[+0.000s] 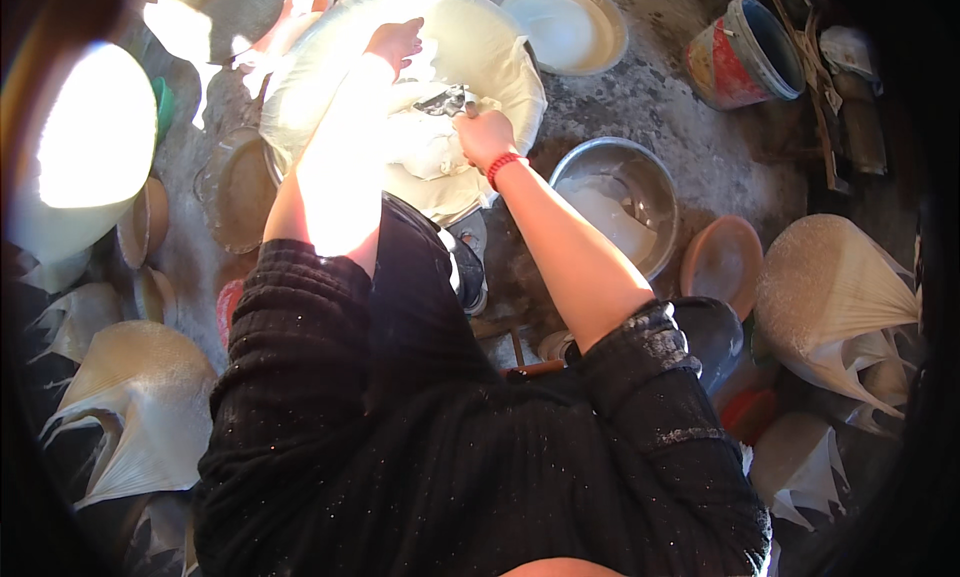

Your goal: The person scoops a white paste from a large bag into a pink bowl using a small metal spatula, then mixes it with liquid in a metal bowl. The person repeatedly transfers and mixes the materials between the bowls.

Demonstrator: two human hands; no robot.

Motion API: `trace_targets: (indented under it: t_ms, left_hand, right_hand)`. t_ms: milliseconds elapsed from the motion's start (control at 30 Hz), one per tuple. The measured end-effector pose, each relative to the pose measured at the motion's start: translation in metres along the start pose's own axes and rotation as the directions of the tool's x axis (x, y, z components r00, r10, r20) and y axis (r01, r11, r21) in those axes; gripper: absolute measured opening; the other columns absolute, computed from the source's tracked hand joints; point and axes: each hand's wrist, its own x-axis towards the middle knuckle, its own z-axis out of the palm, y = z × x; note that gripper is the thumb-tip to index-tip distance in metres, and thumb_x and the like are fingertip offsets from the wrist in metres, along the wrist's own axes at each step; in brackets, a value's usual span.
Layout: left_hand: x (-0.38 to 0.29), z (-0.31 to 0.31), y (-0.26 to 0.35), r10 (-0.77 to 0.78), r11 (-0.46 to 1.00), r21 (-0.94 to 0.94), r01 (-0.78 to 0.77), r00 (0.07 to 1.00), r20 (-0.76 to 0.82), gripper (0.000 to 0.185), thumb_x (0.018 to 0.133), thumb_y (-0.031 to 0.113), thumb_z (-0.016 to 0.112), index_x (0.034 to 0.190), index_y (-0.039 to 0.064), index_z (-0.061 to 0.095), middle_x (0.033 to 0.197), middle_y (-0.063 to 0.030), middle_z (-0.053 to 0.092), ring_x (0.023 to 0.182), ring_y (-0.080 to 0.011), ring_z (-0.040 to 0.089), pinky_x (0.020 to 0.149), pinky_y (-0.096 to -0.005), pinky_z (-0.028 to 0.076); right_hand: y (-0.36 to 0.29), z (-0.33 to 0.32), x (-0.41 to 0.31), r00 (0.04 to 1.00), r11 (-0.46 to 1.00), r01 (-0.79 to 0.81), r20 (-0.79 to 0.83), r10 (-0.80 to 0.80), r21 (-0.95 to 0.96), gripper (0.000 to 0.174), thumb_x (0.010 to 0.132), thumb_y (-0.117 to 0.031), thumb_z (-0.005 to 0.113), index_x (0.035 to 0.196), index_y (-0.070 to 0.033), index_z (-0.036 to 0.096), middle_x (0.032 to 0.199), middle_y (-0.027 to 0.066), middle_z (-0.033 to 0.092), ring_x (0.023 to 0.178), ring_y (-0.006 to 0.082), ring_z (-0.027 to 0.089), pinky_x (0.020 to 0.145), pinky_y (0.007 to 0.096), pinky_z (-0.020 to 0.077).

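Note:
In front of me stands a large round basin [534, 119] lined with pale cloth [480, 22], its cloth edge draping over the near rim. A thick white, paste-like mass [427, 146] lies in it, lumpy at the near side. My right hand [486, 136], with a red beaded bracelet at the wrist, grips the short handle of a metal-headed tool [444, 101]. The tool's head rests at the white mass; its exact kind is unclear. Over the far part of the cloth, my left hand [397, 46] is held with fingers apart and nothing seen in it. Strong sunlight bleaches that forearm.
A wide pale basin [611, 44] sits beyond, and a metal bowl [667, 194] with white material stands at right. Farther right is a paint-type bucket [709, 67]. Cloth-covered rounded forms [802, 292] stand on both sides, with clay-coloured bowls [724, 266] among them on the stained floor.

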Motion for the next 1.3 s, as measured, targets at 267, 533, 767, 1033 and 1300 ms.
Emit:
trace_targets:
  t_ms: [267,533,767,1033,1300]
  left_hand:
    - [-0.024,0.092,0.016,0.107,0.847,0.449,-0.286,0.918,0.383,0.038,0.101,0.045,0.062,0.107,0.007,0.066,0.096,-0.0022,0.065,0.088,-0.0157,0.058,0.080,-0.0353,0.048]
    - [-0.066,0.217,0.030,0.264,0.597,0.366,-0.714,0.606,0.750,0.043,0.101,0.044,0.062,0.091,0.003,0.070,0.078,-0.0101,0.066,0.071,-0.0209,0.060,0.075,-0.0392,0.053]
    - [-0.101,0.282,0.044,0.271,0.538,0.391,-0.747,0.592,0.759,0.042,0.101,0.044,0.063,0.096,0.003,0.070,0.082,-0.0097,0.067,0.074,-0.0200,0.062,0.077,-0.0379,0.053]
    - [-0.096,0.281,0.042,0.233,0.545,0.436,-0.716,0.629,0.742,0.041,0.101,0.044,0.064,0.102,0.003,0.070,0.086,-0.0091,0.069,0.078,-0.0189,0.063,0.078,-0.0365,0.053]
    - [-0.086,0.282,0.031,0.210,0.559,0.455,-0.694,0.648,0.732,0.042,0.100,0.044,0.065,0.108,0.003,0.070,0.091,-0.0086,0.070,0.081,-0.0179,0.064,0.080,-0.0351,0.053]
  right_hand:
    - [0.086,-0.114,-0.112,0.972,0.826,-0.234,0.121,0.200,0.513,0.032,0.096,-0.031,0.072,0.082,-0.003,0.063,0.063,-0.0006,0.054,0.049,0.0112,0.049,0.045,0.0293,0.0389]
    - [0.176,-0.213,-0.199,0.899,0.825,-0.304,-0.142,0.414,0.477,0.031,0.092,-0.031,0.074,0.080,-0.004,0.067,0.063,0.0016,0.059,0.053,0.0132,0.056,0.049,0.0314,0.0419]
    - [0.231,-0.228,-0.176,0.895,0.931,-0.357,-0.312,0.319,-0.071,0.048,0.086,-0.037,0.071,0.087,0.010,0.072,0.081,0.0276,0.072,0.079,0.0413,0.071,0.075,0.0465,0.0543]
    - [0.230,-0.197,-0.119,0.819,0.794,-0.573,-0.166,0.549,-0.204,0.043,0.086,-0.033,0.065,0.098,0.007,0.076,0.103,0.0326,0.072,0.105,0.0464,0.069,0.094,0.0477,0.0544]
    - [0.203,-0.186,-0.084,0.848,0.796,-0.526,-0.110,0.519,-0.300,0.038,0.090,-0.027,0.059,0.101,0.004,0.077,0.113,0.0311,0.071,0.113,0.0426,0.067,0.100,0.0448,0.0524]
